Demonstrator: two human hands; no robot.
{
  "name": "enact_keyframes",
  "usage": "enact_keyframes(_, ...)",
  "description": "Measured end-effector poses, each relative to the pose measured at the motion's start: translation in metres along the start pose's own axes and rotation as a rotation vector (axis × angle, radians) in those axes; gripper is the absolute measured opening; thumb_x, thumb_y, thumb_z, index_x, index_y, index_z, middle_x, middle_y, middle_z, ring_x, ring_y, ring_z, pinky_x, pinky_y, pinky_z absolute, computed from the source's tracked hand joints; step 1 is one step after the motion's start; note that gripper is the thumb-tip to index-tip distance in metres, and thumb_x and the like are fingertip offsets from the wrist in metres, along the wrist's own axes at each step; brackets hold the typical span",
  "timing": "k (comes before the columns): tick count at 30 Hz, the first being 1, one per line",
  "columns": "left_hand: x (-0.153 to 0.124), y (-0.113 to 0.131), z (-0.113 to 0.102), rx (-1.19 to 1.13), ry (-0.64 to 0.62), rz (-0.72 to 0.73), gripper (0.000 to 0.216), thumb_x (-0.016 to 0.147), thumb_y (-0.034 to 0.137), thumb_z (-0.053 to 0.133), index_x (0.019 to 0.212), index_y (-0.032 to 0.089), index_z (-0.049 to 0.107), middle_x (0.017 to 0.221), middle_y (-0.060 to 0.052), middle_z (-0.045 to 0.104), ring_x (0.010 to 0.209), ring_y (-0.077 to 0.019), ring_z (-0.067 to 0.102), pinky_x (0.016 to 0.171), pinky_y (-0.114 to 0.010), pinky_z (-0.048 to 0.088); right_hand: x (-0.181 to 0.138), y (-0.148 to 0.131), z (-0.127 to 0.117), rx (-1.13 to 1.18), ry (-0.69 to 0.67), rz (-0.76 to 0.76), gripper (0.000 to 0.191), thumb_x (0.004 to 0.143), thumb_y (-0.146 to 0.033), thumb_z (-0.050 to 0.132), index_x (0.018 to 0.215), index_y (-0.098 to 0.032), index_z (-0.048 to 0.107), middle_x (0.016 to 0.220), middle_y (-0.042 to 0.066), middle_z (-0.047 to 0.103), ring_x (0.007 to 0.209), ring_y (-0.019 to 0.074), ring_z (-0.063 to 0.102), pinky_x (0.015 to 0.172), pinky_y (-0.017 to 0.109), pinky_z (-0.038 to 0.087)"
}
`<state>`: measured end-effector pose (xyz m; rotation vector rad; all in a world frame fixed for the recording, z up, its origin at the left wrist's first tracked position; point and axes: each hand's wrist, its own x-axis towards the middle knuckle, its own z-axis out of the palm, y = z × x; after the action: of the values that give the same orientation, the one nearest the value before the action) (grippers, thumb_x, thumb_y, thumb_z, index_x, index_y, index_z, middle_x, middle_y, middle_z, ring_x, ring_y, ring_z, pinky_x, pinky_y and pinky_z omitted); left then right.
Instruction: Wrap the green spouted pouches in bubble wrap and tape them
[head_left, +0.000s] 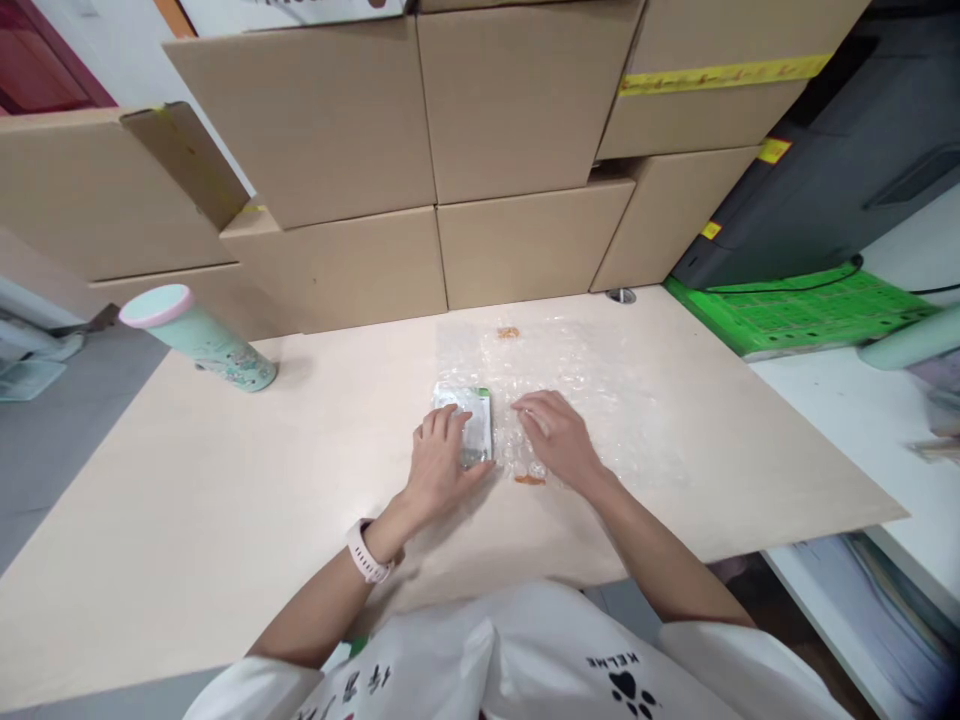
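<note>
Left hand (439,465): fingers spread across the packet (481,425), just left of the right hand (561,438). Right hand: fingers bent at the bubble wrap (607,400); cannot tell whether they pinch it. Progress: wrap laid flat beyond right hand, not rolled around the packet.

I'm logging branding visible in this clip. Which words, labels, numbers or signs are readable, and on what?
"KELME": white fabric shirt, upside down in view.
Other shirt characters: not clearly readable.
Flat silver rectangular packet with green corner: any print too small.
Long yellow tape strip: red marks too blurred.
White box at top edge: lettering cut off.
</note>
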<state>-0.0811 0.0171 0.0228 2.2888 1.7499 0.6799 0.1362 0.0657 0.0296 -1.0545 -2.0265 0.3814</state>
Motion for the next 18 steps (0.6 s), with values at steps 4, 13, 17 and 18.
enact_keyframes(4,-0.003,-0.002,0.009,0.03,-0.051,-0.025,0.07,0.075,0.031,0.073,0.136,0.017,0.043,0.146,-0.019,0.039,0.133,-0.0395,0.036,0.103,-0.057,0.039,-0.006,-0.003,0.013,-0.037,-0.372,-0.001,0.022,0.099,-0.023,0.042,0.096,-0.022,0.064,0.098,0.006,0.065,0.094,0.0205,0.057,0.083,0.035,0.046)
enact_keyframes(13,0.001,-0.037,-0.01,-0.397,0.105,-0.303,0.066,0.074,0.01,0.053,0.138,0.018,0.041,0.132,-0.014,0.052,0.112,-0.0257,0.058,0.095,-0.045,0.049,0.003,0.007,-0.011,-0.327,-0.518,0.197,0.031,0.099,-0.03,0.041,0.081,-0.021,0.065,0.092,0.003,0.068,0.08,0.0171,0.061,0.075,0.032,0.036)
enact_keyframes(17,0.001,-0.054,-0.019,-0.564,0.17,-0.549,0.072,0.074,0.013,0.054,0.144,0.018,0.033,0.129,-0.015,0.055,0.091,-0.0202,0.063,0.072,-0.034,0.054,0.004,0.022,-0.029,-0.577,-0.452,0.393,0.041,0.099,-0.03,0.039,0.07,-0.019,0.065,0.085,0.007,0.072,0.076,0.0202,0.063,0.079,0.036,0.034)
enact_keyframes(18,0.001,-0.053,-0.021,-0.509,0.223,-0.513,0.071,0.076,0.014,0.055,0.144,0.018,0.034,0.132,-0.016,0.053,0.097,-0.0218,0.061,0.074,-0.035,0.053,0.004,0.025,-0.032,-0.63,-0.409,0.436,0.043,0.099,-0.031,0.037,0.069,-0.018,0.065,0.084,0.009,0.072,0.076,0.0217,0.063,0.08,0.038,0.035)
